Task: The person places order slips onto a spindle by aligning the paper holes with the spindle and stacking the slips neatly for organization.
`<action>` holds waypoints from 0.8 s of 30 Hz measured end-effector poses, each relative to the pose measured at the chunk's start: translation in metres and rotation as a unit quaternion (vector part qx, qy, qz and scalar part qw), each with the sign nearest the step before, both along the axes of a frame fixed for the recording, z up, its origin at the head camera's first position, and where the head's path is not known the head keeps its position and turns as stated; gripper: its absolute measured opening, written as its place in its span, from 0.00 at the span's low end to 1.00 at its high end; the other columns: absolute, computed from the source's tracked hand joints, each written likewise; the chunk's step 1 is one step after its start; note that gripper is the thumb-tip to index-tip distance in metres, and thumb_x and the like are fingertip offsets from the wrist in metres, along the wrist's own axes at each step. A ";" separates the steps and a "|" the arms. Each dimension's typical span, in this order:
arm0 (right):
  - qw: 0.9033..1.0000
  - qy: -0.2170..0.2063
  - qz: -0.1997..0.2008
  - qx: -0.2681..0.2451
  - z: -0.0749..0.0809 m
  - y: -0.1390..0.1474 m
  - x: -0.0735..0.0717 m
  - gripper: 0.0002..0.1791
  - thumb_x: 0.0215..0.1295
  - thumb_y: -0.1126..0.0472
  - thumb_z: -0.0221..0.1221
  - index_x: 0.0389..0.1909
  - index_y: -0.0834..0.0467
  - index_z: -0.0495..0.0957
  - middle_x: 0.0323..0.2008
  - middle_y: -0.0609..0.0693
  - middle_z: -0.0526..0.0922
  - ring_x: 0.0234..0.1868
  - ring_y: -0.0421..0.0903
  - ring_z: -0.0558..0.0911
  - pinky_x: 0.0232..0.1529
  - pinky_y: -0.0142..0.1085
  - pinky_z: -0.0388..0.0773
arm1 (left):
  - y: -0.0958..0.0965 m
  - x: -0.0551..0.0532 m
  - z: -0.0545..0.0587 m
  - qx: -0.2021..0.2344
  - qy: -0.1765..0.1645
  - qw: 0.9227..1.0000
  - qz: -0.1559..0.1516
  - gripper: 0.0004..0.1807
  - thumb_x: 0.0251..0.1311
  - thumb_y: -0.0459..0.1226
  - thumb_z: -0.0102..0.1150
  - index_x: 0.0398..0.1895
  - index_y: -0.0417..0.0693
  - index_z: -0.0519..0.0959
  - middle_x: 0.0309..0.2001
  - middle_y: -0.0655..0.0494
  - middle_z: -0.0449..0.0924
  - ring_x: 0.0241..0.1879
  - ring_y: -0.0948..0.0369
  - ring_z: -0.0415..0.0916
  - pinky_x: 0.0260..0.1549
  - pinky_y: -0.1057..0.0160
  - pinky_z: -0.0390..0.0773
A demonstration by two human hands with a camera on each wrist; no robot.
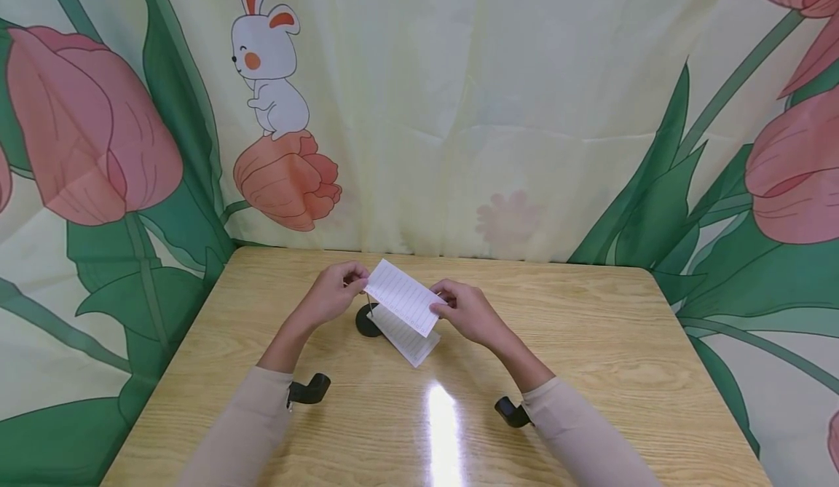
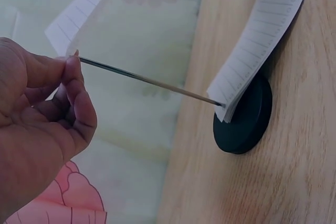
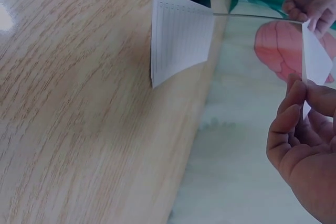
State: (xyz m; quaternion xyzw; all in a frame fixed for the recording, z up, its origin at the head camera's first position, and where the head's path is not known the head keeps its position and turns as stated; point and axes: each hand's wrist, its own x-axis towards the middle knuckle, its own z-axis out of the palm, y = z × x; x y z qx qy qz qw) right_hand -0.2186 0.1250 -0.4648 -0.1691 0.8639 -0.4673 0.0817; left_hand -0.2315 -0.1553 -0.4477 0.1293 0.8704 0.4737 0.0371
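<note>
A paper spike has a round black base [image 2: 247, 124] on the table and a thin metal rod [image 2: 147, 81] standing up from it. Several lined paper slips [image 2: 262, 35] are threaded on the rod, lying low against the base. Above them, a single lined slip [image 1: 401, 296] is held in both hands, its left corner at the rod's top. My left hand [image 1: 333, 292] pinches that corner between thumb and fingertips, right by the rod's tip. At the slip's opposite end, my right hand [image 1: 468, 312] grips the edge between thumb and fingers.
The wooden table [image 1: 590, 341] runs back to a curtain [image 1: 419, 108] printed with tulips and a rabbit. Each forearm carries a black wrist camera, one left [image 1: 310, 389] and one right [image 1: 512, 412]. A bright light reflection lies on the tabletop near the front.
</note>
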 end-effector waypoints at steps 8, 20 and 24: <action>1.000 0.001 0.003 0.006 0.000 0.000 0.001 0.12 0.70 0.67 0.64 0.52 0.63 0.82 0.40 0.54 0.88 0.39 0.44 0.87 0.40 0.36 0.84 | -0.002 0.000 -0.007 0.018 -0.002 1.000 0.005 0.06 0.75 0.28 0.53 0.43 0.39 0.81 0.37 0.47 0.79 0.41 0.50 0.78 0.37 0.65 0.76; 1.000 0.002 -0.001 0.006 -0.006 -0.003 0.001 0.11 0.69 0.68 0.65 0.50 0.63 0.82 0.38 0.53 0.88 0.37 0.44 0.86 0.39 0.36 0.84 | -0.002 0.001 -0.015 0.019 0.014 1.000 0.010 0.06 0.74 0.28 0.55 0.42 0.39 0.82 0.36 0.47 0.80 0.39 0.52 0.78 0.37 0.66 0.76; 1.000 0.000 0.002 0.004 -0.011 -0.004 0.001 0.10 0.68 0.69 0.65 0.49 0.64 0.82 0.37 0.54 0.88 0.37 0.43 0.86 0.38 0.35 0.84 | -0.002 0.001 -0.021 0.017 0.011 1.000 0.013 0.05 0.73 0.28 0.55 0.41 0.38 0.82 0.35 0.47 0.80 0.39 0.50 0.78 0.36 0.67 0.76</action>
